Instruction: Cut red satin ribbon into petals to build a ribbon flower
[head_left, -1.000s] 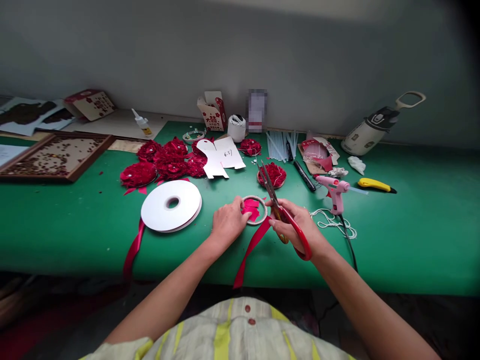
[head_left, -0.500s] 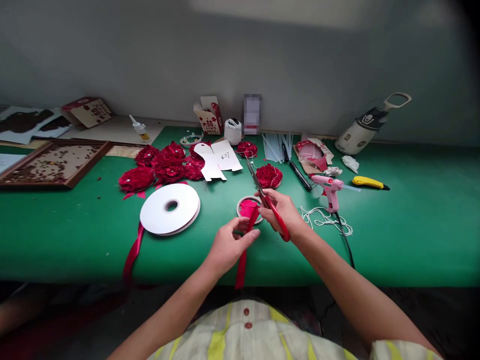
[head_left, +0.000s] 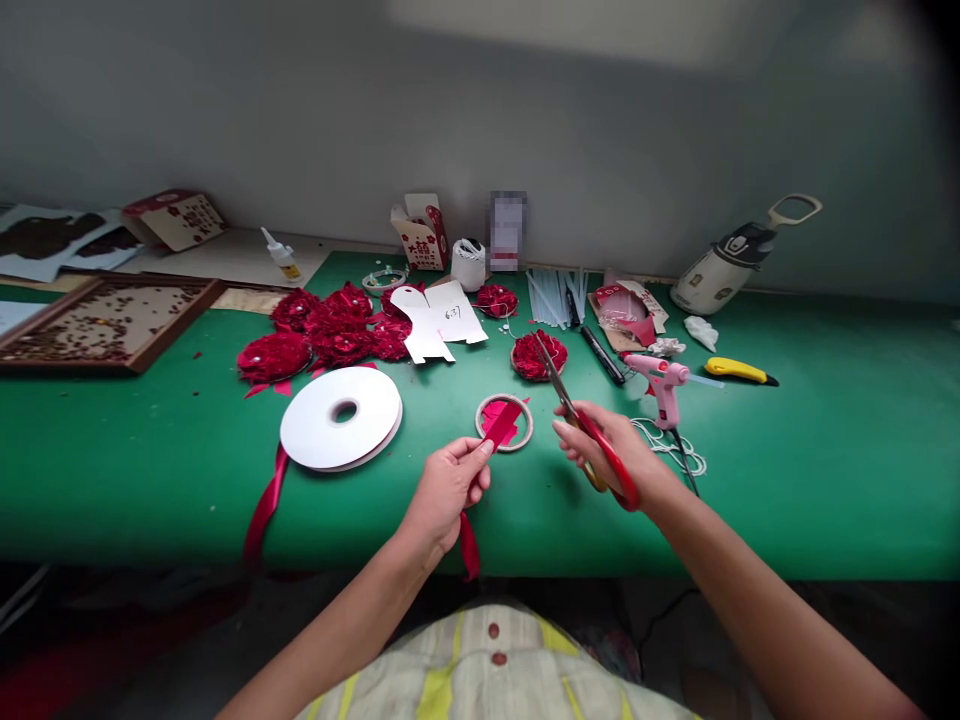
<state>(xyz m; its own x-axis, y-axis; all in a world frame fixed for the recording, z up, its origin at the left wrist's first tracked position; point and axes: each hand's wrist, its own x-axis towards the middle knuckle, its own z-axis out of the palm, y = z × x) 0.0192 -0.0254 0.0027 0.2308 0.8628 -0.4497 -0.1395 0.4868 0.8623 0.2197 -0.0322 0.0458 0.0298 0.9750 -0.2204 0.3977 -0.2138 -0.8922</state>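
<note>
- We hold the red ribbon (head_left: 496,425) pinched between thumb and fingers of our left hand (head_left: 448,490); its free end points up and away over the small tape ring (head_left: 505,422), and its tail hangs over the near edge of the bench (head_left: 825,480).
- Our right hand (head_left: 611,450) is closed through the handles of the red scissors (head_left: 581,425). The blades point away toward the far side and stand apart from the ribbon, to its right.
- Red ribbon scraps lie inside the tape ring, which we judge to be pieces already cut.
- Finished work: a cluster of red fabric flowers (head_left: 322,330) lies at the far left, and one more flower (head_left: 538,354) sits just beyond the ring.
- The white ribbon spool (head_left: 341,416) lies flat to the left, with a strand trailing off the bench edge, so stock remains.
- The pink glue gun (head_left: 660,385) rests to the right, untouched.
</note>
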